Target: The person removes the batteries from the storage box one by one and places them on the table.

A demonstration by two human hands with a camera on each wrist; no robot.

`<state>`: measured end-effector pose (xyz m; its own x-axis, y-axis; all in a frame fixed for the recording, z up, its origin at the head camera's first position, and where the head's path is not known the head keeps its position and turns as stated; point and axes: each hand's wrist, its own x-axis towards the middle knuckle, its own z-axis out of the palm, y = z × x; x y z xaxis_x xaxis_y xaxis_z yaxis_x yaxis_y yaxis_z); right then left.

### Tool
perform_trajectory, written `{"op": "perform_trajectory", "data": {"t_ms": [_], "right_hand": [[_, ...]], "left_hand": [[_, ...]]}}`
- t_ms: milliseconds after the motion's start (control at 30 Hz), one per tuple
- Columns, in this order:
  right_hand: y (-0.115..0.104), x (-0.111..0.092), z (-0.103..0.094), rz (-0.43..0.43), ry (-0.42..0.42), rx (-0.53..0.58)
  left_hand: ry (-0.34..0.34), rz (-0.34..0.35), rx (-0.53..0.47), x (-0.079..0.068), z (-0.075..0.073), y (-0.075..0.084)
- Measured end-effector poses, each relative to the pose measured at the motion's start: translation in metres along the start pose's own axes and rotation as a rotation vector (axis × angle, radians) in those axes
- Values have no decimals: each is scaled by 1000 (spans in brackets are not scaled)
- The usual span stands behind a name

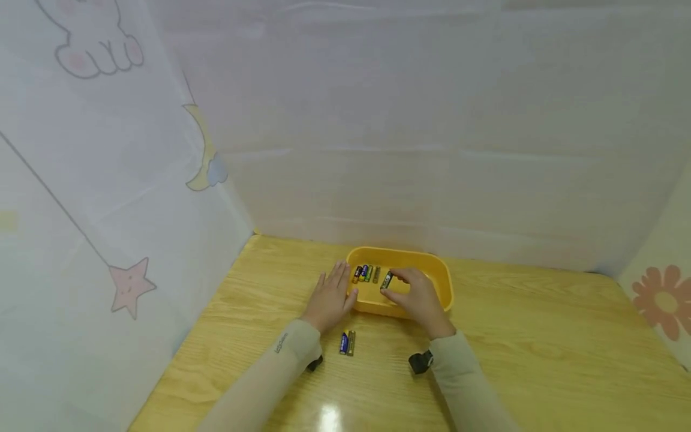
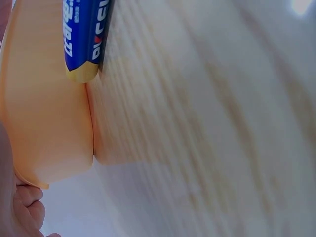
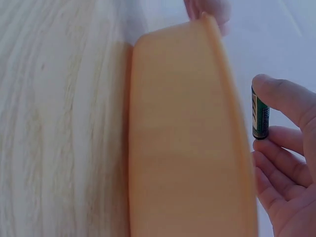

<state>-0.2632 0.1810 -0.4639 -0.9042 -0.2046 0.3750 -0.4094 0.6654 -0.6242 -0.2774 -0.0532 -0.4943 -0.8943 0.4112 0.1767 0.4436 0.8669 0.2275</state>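
Note:
My right hand [image 1: 423, 299] pinches a green-and-black battery [image 1: 385, 281] end to end between thumb and fingers, over the yellow plastic basin [image 1: 442, 282]. In the right wrist view this battery [image 3: 260, 112] stands nearly upright beyond the basin's rim. With fingers extended, my left hand [image 1: 327, 300] rests at the basin's left rim. Several batteries [image 1: 368, 273] lie side by side inside, toward the left end; their wrappers are dark red, blue, green and gold.
On the wooden table [image 1: 540, 336], in front of the basin, a blue-and-yellow battery [image 1: 344, 343] lies beside a gold one [image 1: 352, 343]. A pale wall covering [image 1: 432, 120] rises behind the table, with more on the left and right.

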Motion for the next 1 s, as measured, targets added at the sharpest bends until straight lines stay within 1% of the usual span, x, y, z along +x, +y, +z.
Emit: {"op": "perform_trajectory", "data": {"t_ms": [133, 267, 367, 467, 633, 833, 1000], "right_hand": [[-5, -2, -2, -17, 9, 6], [-12, -8, -4, -27, 31, 11], [-17, -12, -5, -44, 61, 20], [-21, -16, -7, -81, 104, 31], [-27, -22, -10, -134, 156, 34], [-36, -31, -12, -138, 165, 43], [-42, -39, -6, -142, 165, 31]], "left_hand": [[4, 1, 0, 1, 1, -1], [-22, 1, -11, 0, 1, 0], [-34, -6, -21, -2, 1, 1], [-32, -9, -20, -3, 0, 1], [-26, 2, -8, 0, -2, 2], [-20, -2, -17, 1, -2, 2], [-32, -13, -19, 0, -3, 4]]}}
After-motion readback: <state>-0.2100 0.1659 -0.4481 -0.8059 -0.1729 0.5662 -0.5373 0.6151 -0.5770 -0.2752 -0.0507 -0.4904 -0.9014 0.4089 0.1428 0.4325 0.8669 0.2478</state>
